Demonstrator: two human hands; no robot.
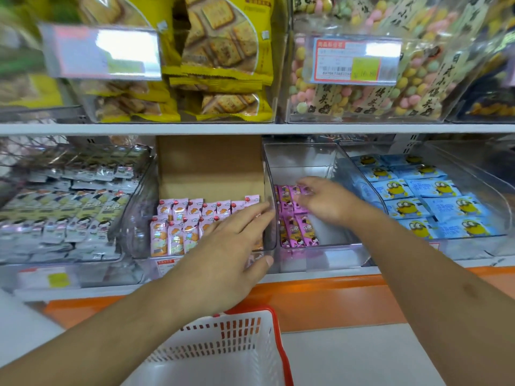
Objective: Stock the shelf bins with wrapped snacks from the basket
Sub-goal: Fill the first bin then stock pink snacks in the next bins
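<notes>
A white basket with a red rim point(242, 355) sits low in the middle, below my arms; the part of its inside that shows holds nothing. On the lower shelf, a clear bin point(328, 162) holds purple wrapped snacks point(295, 232) along its left side. My right hand point(324, 200) reaches into this bin with fingers spread over the purple packs, touching them. My left hand point(231, 246) lies flat, fingers straight, against the front of the neighbouring bin of pink wrapped snacks point(181, 224), its thumb at the bin's front edge.
A cardboard panel point(209, 162) stands behind the pink snacks. Grey-white packets point(64, 213) fill the bin to the left, blue cartoon packs point(423, 196) the bin to the right. The upper shelf holds yellow cracker bags point(223, 51) and pastel candy bags point(362, 93). An orange ledge point(320, 296) runs below.
</notes>
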